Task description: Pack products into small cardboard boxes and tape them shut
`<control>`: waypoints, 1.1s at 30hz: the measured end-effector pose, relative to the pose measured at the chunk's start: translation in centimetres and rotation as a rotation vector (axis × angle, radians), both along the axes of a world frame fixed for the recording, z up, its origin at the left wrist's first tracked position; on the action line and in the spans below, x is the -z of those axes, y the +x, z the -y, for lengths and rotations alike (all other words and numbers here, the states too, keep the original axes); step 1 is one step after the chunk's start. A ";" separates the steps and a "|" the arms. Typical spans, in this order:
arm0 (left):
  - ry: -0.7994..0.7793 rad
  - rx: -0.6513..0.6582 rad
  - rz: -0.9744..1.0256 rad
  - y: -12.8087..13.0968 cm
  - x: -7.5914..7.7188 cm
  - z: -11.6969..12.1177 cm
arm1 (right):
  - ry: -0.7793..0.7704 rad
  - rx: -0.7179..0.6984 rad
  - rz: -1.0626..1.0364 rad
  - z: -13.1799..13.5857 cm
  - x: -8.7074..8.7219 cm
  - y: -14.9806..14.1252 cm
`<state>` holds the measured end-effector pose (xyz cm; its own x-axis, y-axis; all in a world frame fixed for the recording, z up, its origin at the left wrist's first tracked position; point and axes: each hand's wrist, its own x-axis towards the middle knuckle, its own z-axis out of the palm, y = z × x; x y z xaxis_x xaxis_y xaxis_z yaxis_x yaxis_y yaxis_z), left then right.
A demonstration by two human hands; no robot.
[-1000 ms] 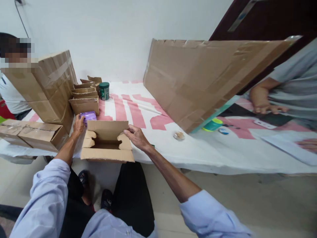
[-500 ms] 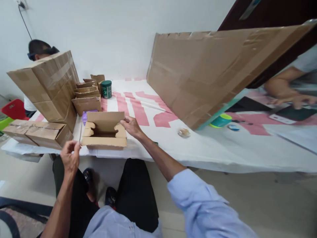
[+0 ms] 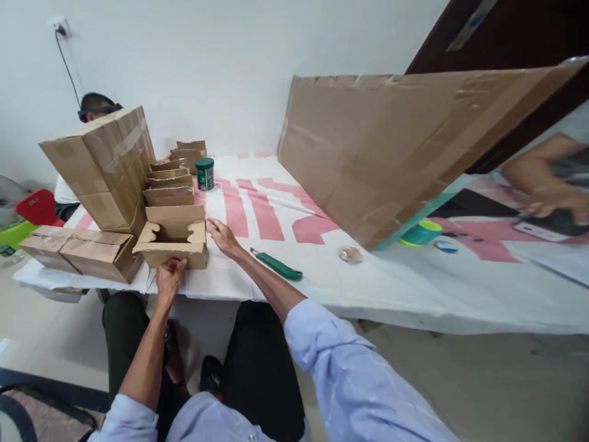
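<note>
- The open cardboard box (image 3: 177, 231) is sitting on the white-and-pink covered table (image 3: 391, 298), near its front edge and directly before the person; its rear flap is standing up, its notched side flaps are lying over the ends of the opening, and its front flap is pointing toward the person.
- The left hand (image 3: 169, 277) is reaching to the front of this box, its fingers bending just beneath the front flap; whether they are pinching the board or only bracing it, one cannot tell.
- The right hand (image 3: 222, 237) is resting at the box's right side, fingers curving inward with their tips at the edge; the firmness of this hold is not showing.
- Behind the box, a row of open boxes (image 3: 169, 195) is extending toward the wall, a green jar (image 3: 205, 174) standing beside it.
- To the left, a long closed box (image 3: 80, 252) is lying before the stacked cartons (image 3: 108, 178).
- Near the right forearm, a green utility knife (image 3: 277, 266) is lying flat.
- Farther right, a small clear-wrapped item (image 3: 350, 255) and a teal-and-yellow roll (image 3: 421, 233) are lying near a large cardboard panel (image 3: 368, 153), which is standing on edge.
- At far right, a co-worker's hand (image 3: 554, 201) is working over dark objects, partly blurred.
</note>
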<state>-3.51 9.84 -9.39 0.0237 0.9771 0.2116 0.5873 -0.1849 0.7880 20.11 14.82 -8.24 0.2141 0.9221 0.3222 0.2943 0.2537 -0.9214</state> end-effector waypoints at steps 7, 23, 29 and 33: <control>-0.004 -0.042 -0.013 0.5 1.6 -2.9 | 0.020 0.071 0.286 4.7 5.1 2.7; -0.034 0.013 -0.021 2.3 0.2 -14.4 | 0.076 0.078 0.657 7.8 8.9 2.6; -0.032 0.018 -0.018 3.1 0.4 -17.4 | 0.059 0.076 0.645 8.0 9.0 2.5; -0.006 0.019 -0.018 3.6 0.4 -18.9 | 0.049 0.078 0.647 8.1 8.8 2.5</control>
<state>0.10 28.74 -9.84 0.0460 0.9776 0.2054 0.5974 -0.1917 0.7787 22.61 6.71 -17.06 0.0288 0.8929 0.4494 0.8049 0.2459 -0.5400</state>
